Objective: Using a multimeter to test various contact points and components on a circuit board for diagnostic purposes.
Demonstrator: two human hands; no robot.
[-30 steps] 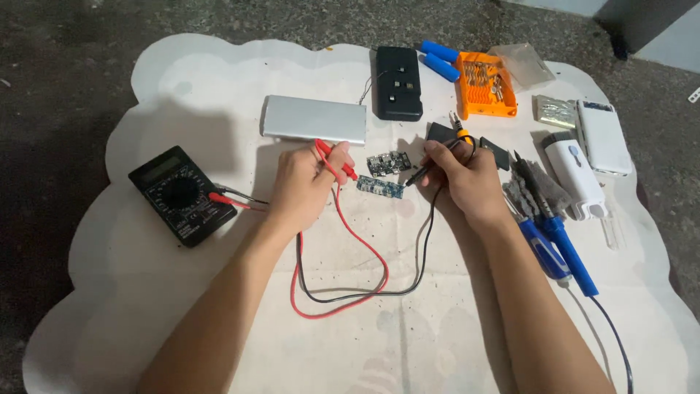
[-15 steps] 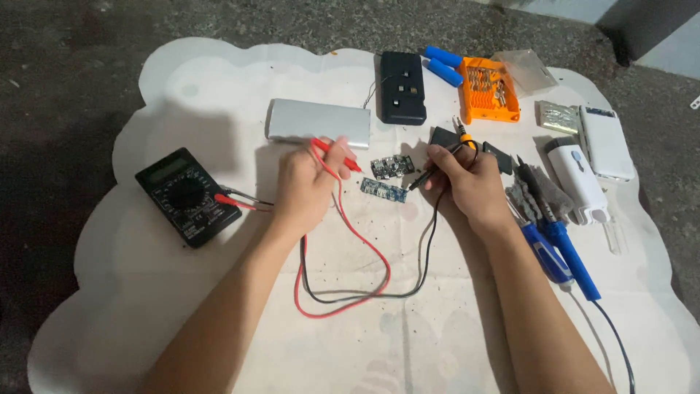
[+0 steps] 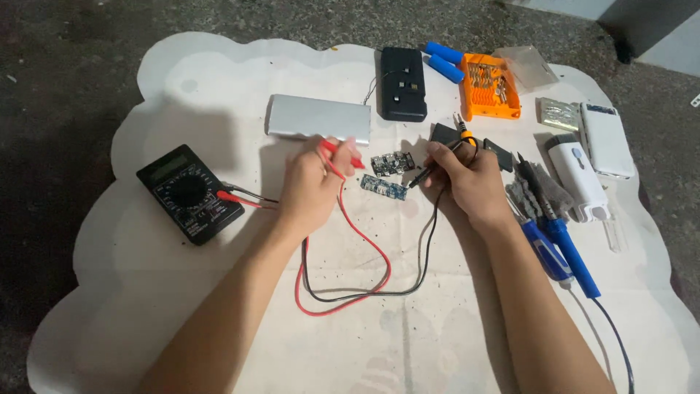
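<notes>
My left hand [image 3: 312,182] grips the red probe [image 3: 343,155], its tip pointing right toward two small circuit boards. My right hand [image 3: 468,179] grips the black probe [image 3: 423,175], tip aimed left at the lower blue board [image 3: 384,187]. The darker board [image 3: 392,162] lies just above it. Red and black leads [image 3: 350,288] loop down over the white cloth [image 3: 364,343] and run back to the black multimeter [image 3: 189,193] at the left.
A silver flat case [image 3: 318,118] lies behind my left hand. A black holder [image 3: 402,84], blue cells [image 3: 443,62] and an orange bit box [image 3: 491,86] sit at the back. White power banks [image 3: 605,138], pliers and a blue soldering iron [image 3: 565,244] lie right.
Both hands have held their probes near the boards with only slight shifts; the view has moved a little, and the probe tips have come closer to the blue board.
</notes>
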